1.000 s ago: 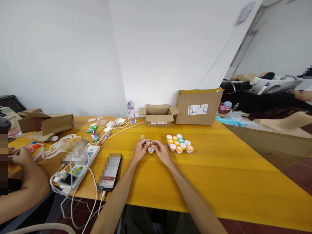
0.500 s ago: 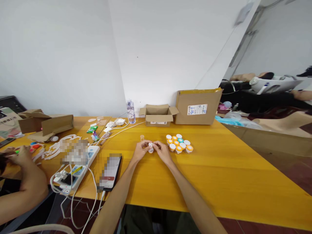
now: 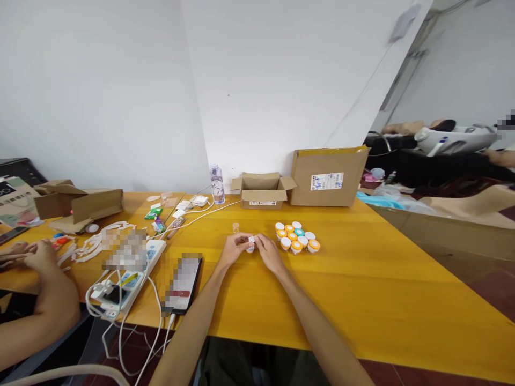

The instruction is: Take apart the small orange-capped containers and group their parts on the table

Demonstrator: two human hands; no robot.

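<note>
Dotted white piece (image 3: 251,240), now turned dots-to-view, is gripped by left hand (image 3: 235,250) well inside surface (image 3: 362,284) near edge; right hand (image 3: 269,253) grip cannot be determined; handling is underway.

Both forearms (image 3: 198,308) angle inward, hands (image 3: 233,249) close together with fingers (image 3: 244,247) bent.

Found small white piece with dark dots (image 3: 251,239) turned to display its dotted face between left hand (image 3: 235,248) and right hand (image 3: 267,251), against a thin pale strip one second earlier. Noted small round whitish container (image 3: 250,250) beneath now largely covered, previously exposed. Recorded co-worker's bare hands (image 3: 42,256) at far left more fully visible.
</note>
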